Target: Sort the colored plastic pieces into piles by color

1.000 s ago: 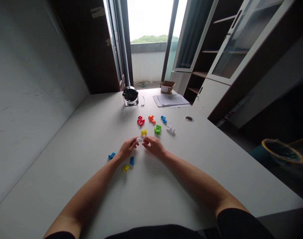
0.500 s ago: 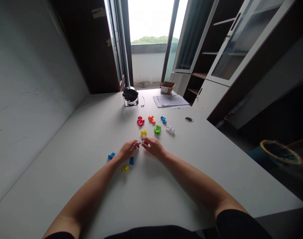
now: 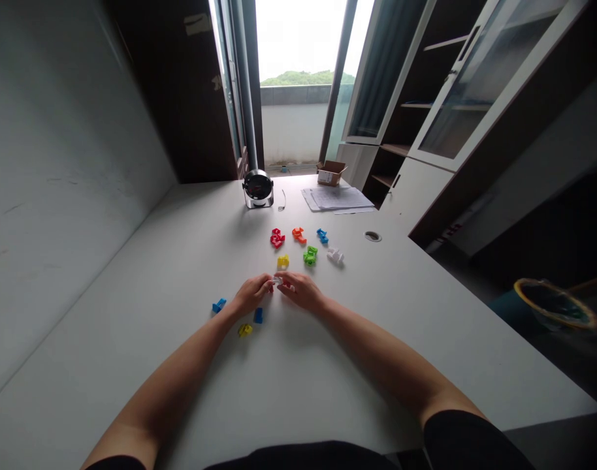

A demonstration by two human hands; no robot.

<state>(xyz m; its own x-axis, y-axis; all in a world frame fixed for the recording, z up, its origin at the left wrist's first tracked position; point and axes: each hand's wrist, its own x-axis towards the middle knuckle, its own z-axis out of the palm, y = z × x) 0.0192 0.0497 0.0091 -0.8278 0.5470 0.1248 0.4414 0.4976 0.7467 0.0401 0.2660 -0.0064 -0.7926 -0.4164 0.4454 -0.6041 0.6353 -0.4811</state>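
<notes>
My left hand and my right hand meet at the middle of the white table, both pinching a small white block piece between their fingertips. A bit of red shows at my right fingers. Just beyond lie a yellow piece, a green piece, a white piece, a red piece, an orange piece and a blue piece. Near my left wrist lie two blue pieces and a small yellow piece.
A round black and silver device stands at the table's far edge, with a stack of papers and a small cardboard box to its right. A cable hole is in the table. A cabinet stands on the right, a basket on the floor.
The hands have stayed together on the white piece, shifting it only slightly between the fingertips. The camera has moved a little.
</notes>
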